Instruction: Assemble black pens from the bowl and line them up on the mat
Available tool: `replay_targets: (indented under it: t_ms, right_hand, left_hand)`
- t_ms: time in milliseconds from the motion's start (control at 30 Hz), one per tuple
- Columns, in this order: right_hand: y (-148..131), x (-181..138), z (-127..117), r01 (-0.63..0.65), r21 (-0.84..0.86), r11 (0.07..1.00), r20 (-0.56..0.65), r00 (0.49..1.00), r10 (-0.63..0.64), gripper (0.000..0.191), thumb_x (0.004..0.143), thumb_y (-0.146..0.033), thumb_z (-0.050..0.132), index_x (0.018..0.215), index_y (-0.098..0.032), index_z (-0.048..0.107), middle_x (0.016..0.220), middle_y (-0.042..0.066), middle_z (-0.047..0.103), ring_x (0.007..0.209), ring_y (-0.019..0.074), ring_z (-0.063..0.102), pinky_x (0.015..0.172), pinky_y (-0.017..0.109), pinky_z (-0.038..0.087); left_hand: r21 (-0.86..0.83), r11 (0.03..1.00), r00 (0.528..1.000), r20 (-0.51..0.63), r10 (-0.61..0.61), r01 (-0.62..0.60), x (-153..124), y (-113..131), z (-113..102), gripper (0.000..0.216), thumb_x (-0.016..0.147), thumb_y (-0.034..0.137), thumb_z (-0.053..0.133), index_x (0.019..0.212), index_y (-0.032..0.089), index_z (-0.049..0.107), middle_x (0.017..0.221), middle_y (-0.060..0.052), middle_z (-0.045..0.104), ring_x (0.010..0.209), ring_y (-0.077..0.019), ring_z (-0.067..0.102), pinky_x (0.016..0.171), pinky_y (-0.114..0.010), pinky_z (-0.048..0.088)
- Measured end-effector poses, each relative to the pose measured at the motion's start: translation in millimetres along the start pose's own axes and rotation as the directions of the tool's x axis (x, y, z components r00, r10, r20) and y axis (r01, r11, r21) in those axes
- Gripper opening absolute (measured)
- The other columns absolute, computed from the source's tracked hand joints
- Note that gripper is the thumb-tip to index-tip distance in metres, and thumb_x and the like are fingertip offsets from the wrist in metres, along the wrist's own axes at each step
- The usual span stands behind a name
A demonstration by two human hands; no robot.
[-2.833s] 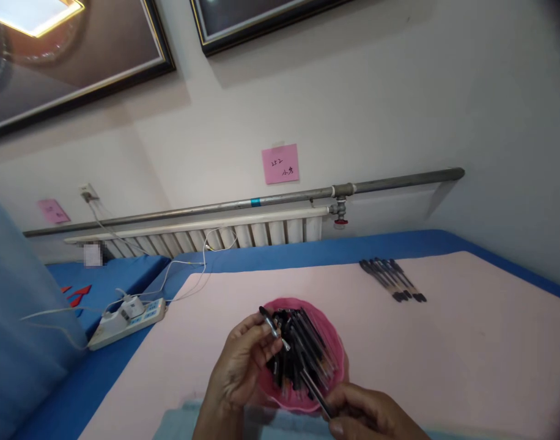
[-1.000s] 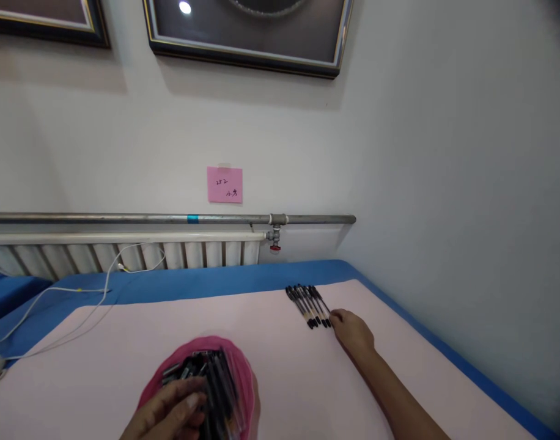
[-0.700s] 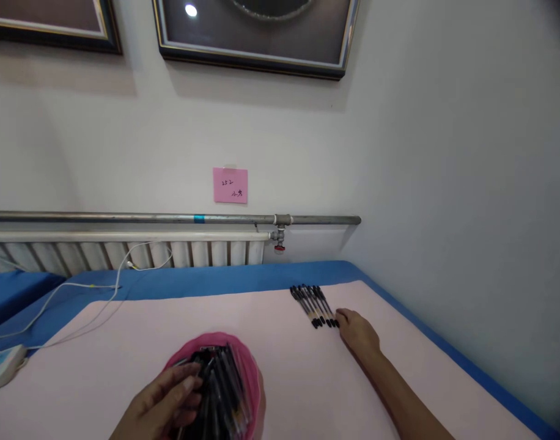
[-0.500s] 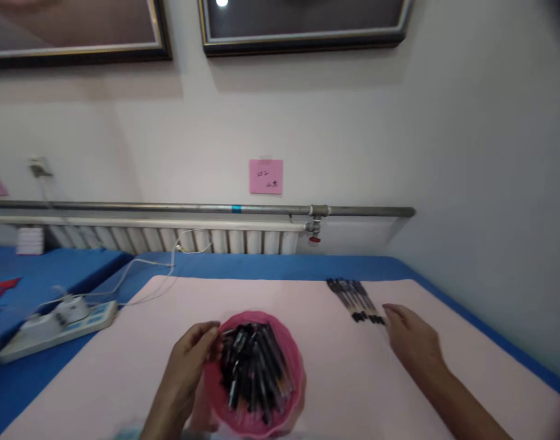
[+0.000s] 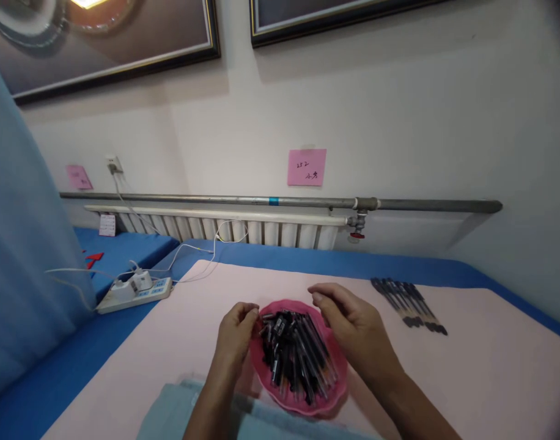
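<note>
A pink scalloped bowl (image 5: 261, 386) full of black-capped clear pens (image 5: 302, 351) stands before me on the pink sheet. My left hand (image 5: 236, 333) grips the bowl's left rim between thumb and fingers. Over the far right side of the bowl hovers my right hand (image 5: 348, 318), its fingers stretched out and slightly curved, with nothing visible in them. Farther right, a row of several similar pens (image 5: 408, 302) lies side by side on the sheet, black ends toward me.
The pink sheet (image 5: 482, 366) covers a blue-topped table (image 5: 335, 259). At left are a power strip (image 5: 158, 293) with white cables and a light blue curtain (image 5: 27, 244). A radiator (image 5: 271, 234) and pipe (image 5: 417, 206) run along the wall.
My right hand has come left from beside the row of pens to the bowl. My left hand stays on the rim. The view has turned left, bringing the curtain in.
</note>
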State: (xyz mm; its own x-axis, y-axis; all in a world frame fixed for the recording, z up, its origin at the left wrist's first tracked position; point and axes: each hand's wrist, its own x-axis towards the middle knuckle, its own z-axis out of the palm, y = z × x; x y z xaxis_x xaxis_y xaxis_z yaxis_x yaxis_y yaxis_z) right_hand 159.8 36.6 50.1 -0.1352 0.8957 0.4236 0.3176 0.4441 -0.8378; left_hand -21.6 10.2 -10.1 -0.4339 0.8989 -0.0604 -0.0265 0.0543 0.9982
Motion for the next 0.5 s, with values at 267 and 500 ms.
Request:
replay_targets:
  t_ms: [267, 500]
  right_hand:
    - [52.9, 18.2, -15.7, -0.194, -0.021, 0.981, -0.037, 0.981, 0.193, 0.025, 0.073, -0.039, 0.052, 0.078, -0.020, 0.067, 0.071, 0.003, 0.068, 0.059, 0.0164, 0.057, 0.053, 0.026, 0.044]
    - [66.0, 26.5, -23.5, -0.209, -0.073, 0.975, -0.007, 0.978, 0.209, 0.022, 0.074, -0.034, 0.048, 0.075, -0.022, 0.066, 0.073, 0.002, 0.069, 0.066, 0.0183, 0.061, 0.059, 0.027, 0.047]
  left_hand:
    - [0.304, 0.946, 0.993, 0.025, 0.113, -0.116, 0.0, -6.3, -1.5, 0.014, 0.075, 0.030, 0.053, 0.071, 0.019, 0.062, 0.067, -0.001, 0.063, 0.067, -0.0162, 0.057, 0.062, -0.026, 0.042]
    - [0.572, 0.791, 0.974, 0.076, 0.214, -0.218, 2.4, -17.3, -0.2, 0.012, 0.076, 0.022, 0.052, 0.078, 0.021, 0.064, 0.080, -0.003, 0.065, 0.077, -0.0179, 0.058, 0.072, -0.030, 0.044]
